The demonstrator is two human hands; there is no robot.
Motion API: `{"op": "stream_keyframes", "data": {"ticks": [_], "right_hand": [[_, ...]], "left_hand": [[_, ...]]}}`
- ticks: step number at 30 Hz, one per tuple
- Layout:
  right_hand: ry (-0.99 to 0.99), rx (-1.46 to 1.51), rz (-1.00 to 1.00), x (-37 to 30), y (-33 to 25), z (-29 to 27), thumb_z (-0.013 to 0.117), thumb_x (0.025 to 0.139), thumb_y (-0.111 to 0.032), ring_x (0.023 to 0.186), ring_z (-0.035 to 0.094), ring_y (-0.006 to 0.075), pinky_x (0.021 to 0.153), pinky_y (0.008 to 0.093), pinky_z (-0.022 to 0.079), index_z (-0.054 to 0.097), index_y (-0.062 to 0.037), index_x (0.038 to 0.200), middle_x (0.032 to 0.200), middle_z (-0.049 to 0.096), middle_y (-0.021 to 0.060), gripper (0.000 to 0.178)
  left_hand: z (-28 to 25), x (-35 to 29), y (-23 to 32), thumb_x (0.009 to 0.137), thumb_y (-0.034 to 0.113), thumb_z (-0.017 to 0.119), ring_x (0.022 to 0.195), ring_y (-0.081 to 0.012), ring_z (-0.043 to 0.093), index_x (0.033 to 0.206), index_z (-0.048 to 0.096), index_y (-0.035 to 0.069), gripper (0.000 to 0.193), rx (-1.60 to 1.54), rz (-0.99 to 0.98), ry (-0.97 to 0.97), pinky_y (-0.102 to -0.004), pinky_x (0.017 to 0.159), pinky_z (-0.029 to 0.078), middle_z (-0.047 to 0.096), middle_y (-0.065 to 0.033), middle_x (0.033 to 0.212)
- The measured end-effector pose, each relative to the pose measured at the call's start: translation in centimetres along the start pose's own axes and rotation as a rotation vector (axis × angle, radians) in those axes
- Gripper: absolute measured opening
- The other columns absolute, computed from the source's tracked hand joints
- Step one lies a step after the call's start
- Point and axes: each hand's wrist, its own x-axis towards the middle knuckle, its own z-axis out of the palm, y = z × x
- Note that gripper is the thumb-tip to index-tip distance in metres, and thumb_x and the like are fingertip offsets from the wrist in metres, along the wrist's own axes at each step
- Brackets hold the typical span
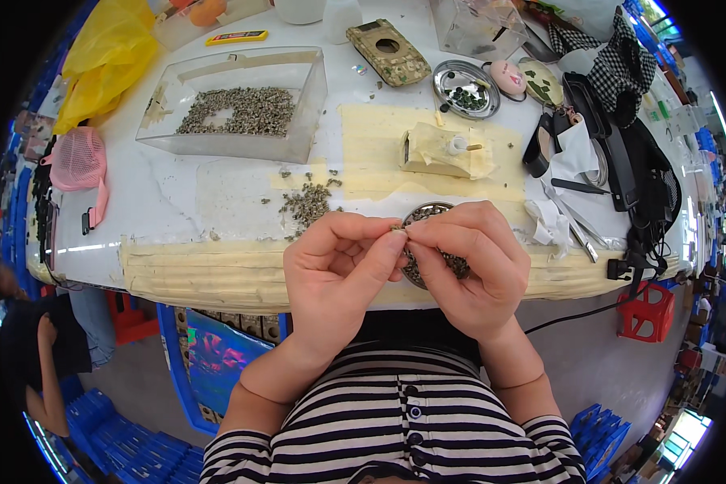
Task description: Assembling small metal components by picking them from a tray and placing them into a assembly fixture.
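In front of my body, just over the table's near edge, my left hand [323, 282] and my right hand [480, 270] meet fingertip to fingertip. Thumb and forefinger of each pinch a tiny tan-green part [397, 228], mostly covered by the fingers. Under my right hand sits a round metal dish [418, 211] of small parts, partly hidden by the hand. A loose heap of small camouflage-coloured parts [308, 203] lies just beyond my left hand. Farther off, a taped block [440, 153] with a white nozzle and a small stick stands on yellowish tape.
A clear plastic bin [226, 147] of similar parts stands far left. Beyond are a camouflage toy tank hull [389, 52] and a metal plate [437, 81] with dark green pieces. Tweezers [571, 222], straps and cables crowd the right. A pink mesh item [79, 160] lies left.
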Motion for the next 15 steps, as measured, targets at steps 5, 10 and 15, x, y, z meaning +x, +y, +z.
{"op": "stream_keyframes", "data": {"ticks": [5,10,15], "right_hand": [[-0.008,0.001,-0.017,-0.03,0.25,0.01,0.08,0.067,0.003,0.072,0.063,0.0201,0.062,0.0297,0.05,0.073,-0.0043,0.089,0.082,0.067,0.0054,0.024],[-0.033,0.013,0.026,-0.15,0.11,-0.25,0.079,0.068,0.004,0.072,0.064,0.0202,0.062,0.0295,0.051,0.073,-0.0038,0.089,0.082,0.067,0.0061,0.024],[-0.023,0.069,0.104,-0.21,-0.2,-0.31,0.078,0.069,0.006,0.072,0.065,0.0188,0.061,0.0283,0.052,0.074,-0.0037,0.09,0.083,0.068,0.007,0.023]], "left_hand": [[0.02,0.03,-0.14,0.091,-0.005,0.065,0.082,-0.0106,0.068,0.104,0.064,-0.004,0.013,0.004,0.029,-0.007,-0.0218,0.071,0.056,0.07,-0.0102,0.094],[-0.06,-0.13,-0.15,0.09,-0.006,0.065,0.083,-0.011,0.068,0.104,0.064,-0.004,0.014,0.045,0.023,-0.007,-0.022,0.072,0.056,0.07,-0.0105,0.095],[-0.25,-0.02,0.31,0.09,-0.005,0.066,0.08,-0.0106,0.068,0.102,0.064,-0.004,0.012,0.052,-0.037,-0.028,-0.022,0.07,0.056,0.071,-0.01,0.093]]}}
